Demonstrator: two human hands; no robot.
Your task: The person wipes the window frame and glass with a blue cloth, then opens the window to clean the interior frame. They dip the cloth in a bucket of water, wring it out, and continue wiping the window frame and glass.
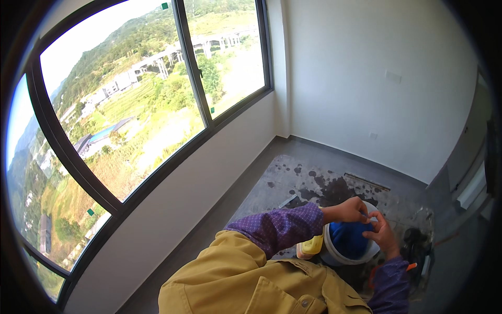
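Note:
A white plastic bucket (327,244) stands on a wet, stained sheet on the floor, with a blue cloth (349,239) inside it. My left hand (348,210) reaches in from the left over the bucket, its fingertips pinched together on a small blue bit. My right hand (382,233) is over the bucket's right side, thumb and fingers curved, fingertips close to those of my left hand. Whether the blue bit belongs to the cloth is not clear. Against the bucket's left side is a yellow container (312,246).
The spotted floor sheet (282,176) carries a flat scraper-like tool (288,201), a long narrow strip (366,181) near the wall and dark and orange items (411,267) at the right. A large window (129,208) lines the left; a white wall (353,98) rises beyond.

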